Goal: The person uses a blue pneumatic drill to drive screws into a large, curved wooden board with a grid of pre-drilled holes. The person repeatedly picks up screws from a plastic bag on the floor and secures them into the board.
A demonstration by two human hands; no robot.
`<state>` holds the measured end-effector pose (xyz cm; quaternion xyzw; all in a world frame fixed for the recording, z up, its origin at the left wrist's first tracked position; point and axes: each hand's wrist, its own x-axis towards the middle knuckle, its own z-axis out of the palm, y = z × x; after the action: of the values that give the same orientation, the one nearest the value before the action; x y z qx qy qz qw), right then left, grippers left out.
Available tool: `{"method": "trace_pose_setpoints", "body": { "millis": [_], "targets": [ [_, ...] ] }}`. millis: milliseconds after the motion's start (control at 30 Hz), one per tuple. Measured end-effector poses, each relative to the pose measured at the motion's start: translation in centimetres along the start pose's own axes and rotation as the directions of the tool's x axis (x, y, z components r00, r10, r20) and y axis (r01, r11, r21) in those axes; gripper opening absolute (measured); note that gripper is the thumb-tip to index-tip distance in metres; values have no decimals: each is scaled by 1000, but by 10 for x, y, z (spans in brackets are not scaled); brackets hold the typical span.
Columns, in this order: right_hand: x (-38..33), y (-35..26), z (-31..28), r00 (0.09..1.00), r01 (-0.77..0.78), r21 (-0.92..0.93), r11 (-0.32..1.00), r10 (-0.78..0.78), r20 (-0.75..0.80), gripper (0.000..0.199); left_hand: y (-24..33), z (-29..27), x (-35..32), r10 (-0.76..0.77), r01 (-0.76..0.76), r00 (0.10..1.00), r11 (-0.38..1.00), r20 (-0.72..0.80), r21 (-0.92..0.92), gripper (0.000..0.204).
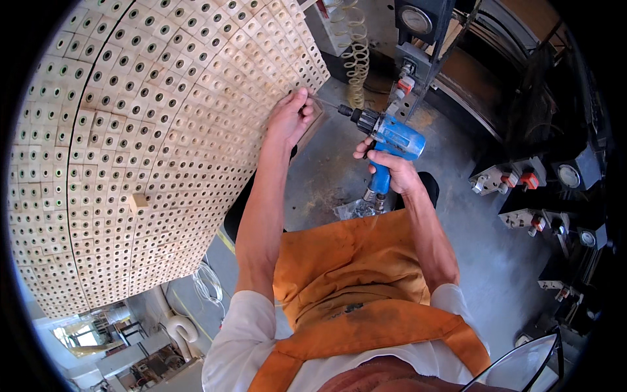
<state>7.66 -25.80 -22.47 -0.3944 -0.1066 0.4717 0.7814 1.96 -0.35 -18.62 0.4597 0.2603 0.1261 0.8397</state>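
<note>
My right hand (393, 168) is wrapped round the grip of a blue air-powered driver (400, 138). From the driver's black chuck a long thin bit points left, its tip close to my left hand (287, 119). That hand is closed, with thumb and fingers curled together at the right edge of a large array of pale wooden blocks (215, 117). Something small and dark shows at its fingers, too small to name. Each block has a round hole; many holes carry dark metal-rimmed inserts, while those nearer my left hand look bare.
One loose wooden block (138, 202) sits on the array's surface. A coiled air hose (356, 59) hangs beyond the driver. Machinery with a round gauge (416, 20) and red-knobbed valves (528, 180) lines the right side. White cable (208, 282) lies on the floor at lower left.
</note>
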Motion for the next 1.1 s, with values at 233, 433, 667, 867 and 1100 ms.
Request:
{"method": "trace_pose_setpoints", "body": {
  "millis": [233,433,667,867,1100],
  "targets": [
    [8,13,12,998,41,38,998,-39,-52,27,-4,2,8,6,-9,1000,985,-15,-173,21],
    [25,22,37,996,77,117,990,-71,-53,23,-6,1,13,122,-110,992,940,18,-324,20],
    [29,20,42,993,94,61,994,-89,-81,23,-46,-15,3,5,-10,999,989,-34,-147,21],
    [32,17,44,990,110,-4,994,-110,-92,23,-67,-47,-13,-141,143,990,977,26,-156,22],
    [32,15,45,991,108,-29,994,-110,-82,24,-61,-46,-31,-204,204,979,979,9,4,21]
  ]
}}
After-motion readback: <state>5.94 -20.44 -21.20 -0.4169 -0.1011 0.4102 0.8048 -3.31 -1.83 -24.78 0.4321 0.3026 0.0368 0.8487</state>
